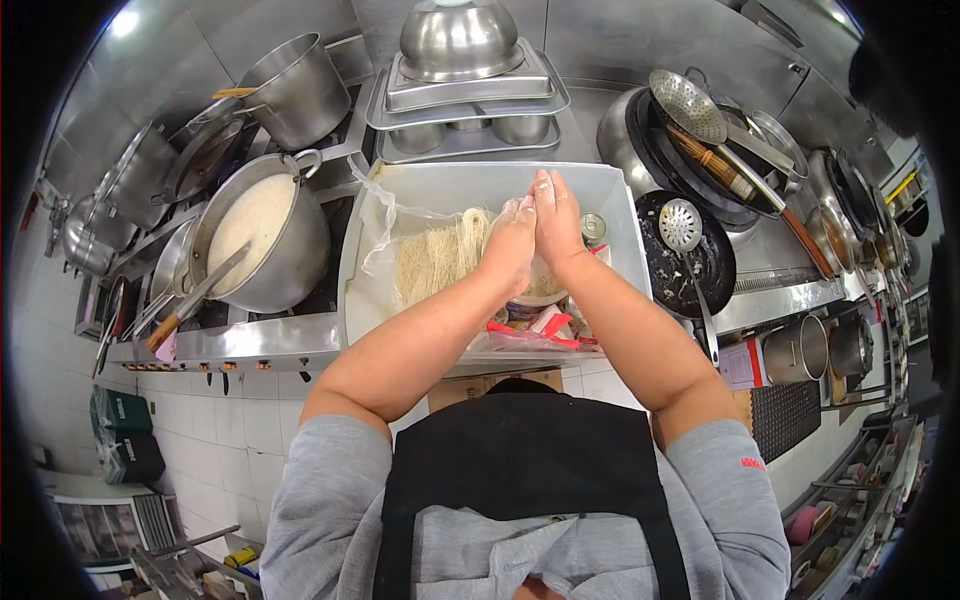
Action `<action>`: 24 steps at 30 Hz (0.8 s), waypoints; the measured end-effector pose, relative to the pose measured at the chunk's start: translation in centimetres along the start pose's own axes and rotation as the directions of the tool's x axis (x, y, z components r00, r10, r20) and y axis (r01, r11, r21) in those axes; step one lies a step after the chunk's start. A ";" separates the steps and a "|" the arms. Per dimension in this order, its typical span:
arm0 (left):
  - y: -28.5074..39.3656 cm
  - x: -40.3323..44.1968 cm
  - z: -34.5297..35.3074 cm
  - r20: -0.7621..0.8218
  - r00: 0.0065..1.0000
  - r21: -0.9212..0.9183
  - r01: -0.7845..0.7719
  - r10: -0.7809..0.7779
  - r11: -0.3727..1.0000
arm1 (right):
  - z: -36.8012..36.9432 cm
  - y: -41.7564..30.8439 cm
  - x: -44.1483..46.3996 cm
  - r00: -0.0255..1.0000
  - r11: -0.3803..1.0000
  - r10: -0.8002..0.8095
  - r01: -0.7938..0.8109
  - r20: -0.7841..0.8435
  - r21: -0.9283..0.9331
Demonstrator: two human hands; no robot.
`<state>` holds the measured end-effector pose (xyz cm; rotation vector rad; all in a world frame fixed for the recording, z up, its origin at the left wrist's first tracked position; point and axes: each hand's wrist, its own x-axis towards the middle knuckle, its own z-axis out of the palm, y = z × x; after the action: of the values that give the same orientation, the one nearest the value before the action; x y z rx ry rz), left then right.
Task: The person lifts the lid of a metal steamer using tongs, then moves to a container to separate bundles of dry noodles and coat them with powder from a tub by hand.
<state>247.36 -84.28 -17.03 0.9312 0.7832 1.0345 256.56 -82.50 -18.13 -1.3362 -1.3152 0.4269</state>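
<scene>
My left hand (pixel 508 243) and my right hand (pixel 556 215) meet palm to palm above a white plastic bin (pixel 610 178). The fingers of both hands are stretched out, with whitish residue on them. No object shows between the palms, though their inner sides are hidden. Just left of my left hand, a bundle of thin dried noodles (pixel 435 262) lies in the bin beside crumpled clear plastic (pixel 380 230). A can (pixel 593 228) stands right of my right hand. Under my wrists are a partly hidden round container (pixel 540 296) and red-and-white packaging (pixel 552 322).
Left of the bin, a large pot (pixel 312 250) of pale liquid holds a wooden-handled utensil (pixel 205 292). Stacked metal trays (pixel 465 100) stand behind. On the right are a black pan (pixel 722 265) with a slotted ladle (pixel 680 226) and a perforated skimmer (pixel 688 105).
</scene>
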 end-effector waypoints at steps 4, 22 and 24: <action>0.7 1.1 -1.3 0.199 0.980 -0.008 -0.031 0.032 0.999 | 0.4 1.5 1.1 0.994 0.950 0.108 -0.113 0.033 0.291; 1.7 1.4 -2.1 0.309 0.912 0.687 -0.410 0.270 0.600 | -1.5 0.0 1.9 0.871 0.810 0.199 -0.404 0.449 0.425; 1.7 1.2 -1.7 0.310 0.908 0.679 -0.419 0.282 0.602 | -2.0 -0.3 1.8 0.880 0.822 0.189 -0.384 0.436 0.419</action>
<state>245.61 -82.37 -16.30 1.9292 0.9050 0.9502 258.71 -81.95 -16.53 -1.0379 -1.1864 1.2102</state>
